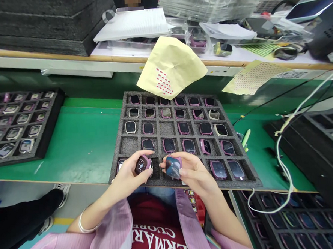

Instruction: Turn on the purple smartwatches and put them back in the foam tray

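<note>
Over the tray's (166,129) near edge, the left hand (130,176) grips one watch (141,164) and the right hand (194,171) another watch (173,167), both between thumb and fingers. The tray reaches the bench's (82,131) near edge; a green stretch separates it from the left tray (51,126). A yellow sheet (176,60) bears red marks. Upside down, the shirt (159,234) shows "CUOR" and "ERMAR".

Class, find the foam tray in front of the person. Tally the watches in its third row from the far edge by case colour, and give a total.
Purple-cased watches: 3
Pale-cased watches: 2
Total: 5
</note>
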The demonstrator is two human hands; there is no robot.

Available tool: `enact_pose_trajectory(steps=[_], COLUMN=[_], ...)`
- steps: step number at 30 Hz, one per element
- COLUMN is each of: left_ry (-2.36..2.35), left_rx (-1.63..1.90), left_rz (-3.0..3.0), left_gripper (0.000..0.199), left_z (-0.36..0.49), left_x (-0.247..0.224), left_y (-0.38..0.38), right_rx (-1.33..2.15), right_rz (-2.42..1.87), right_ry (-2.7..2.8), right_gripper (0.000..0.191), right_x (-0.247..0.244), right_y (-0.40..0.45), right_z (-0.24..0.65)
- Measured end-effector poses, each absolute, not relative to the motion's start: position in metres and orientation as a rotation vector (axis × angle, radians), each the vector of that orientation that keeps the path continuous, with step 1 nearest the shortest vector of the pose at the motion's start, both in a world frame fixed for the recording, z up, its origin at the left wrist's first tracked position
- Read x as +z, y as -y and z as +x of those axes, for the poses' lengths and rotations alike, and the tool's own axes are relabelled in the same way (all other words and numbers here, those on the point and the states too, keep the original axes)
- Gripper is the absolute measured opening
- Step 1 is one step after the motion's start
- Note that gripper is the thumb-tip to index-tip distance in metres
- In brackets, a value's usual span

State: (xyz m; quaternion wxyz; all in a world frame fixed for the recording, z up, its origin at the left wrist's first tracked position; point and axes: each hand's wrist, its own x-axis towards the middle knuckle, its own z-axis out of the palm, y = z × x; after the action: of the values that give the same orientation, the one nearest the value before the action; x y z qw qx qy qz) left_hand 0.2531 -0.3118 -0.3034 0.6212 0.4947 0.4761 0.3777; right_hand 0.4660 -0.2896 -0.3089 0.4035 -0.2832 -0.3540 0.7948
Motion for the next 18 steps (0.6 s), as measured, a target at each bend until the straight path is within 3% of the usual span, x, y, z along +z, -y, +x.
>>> enact_pose_trajectory(steps=[18], left_ry=[-1.090], left_rx=[0.949], left_rz=[1.202], left_gripper=[0.038], left_z=[0.2480], left_x=[-0.3070], left_y=[0.3140], right_rx=[1.842], right_rz=[-0.808], right_ry=[0.986], right_gripper=[0.032], right_x=[-0.3086], right_y=[0.2910], right_z=[0.4671])
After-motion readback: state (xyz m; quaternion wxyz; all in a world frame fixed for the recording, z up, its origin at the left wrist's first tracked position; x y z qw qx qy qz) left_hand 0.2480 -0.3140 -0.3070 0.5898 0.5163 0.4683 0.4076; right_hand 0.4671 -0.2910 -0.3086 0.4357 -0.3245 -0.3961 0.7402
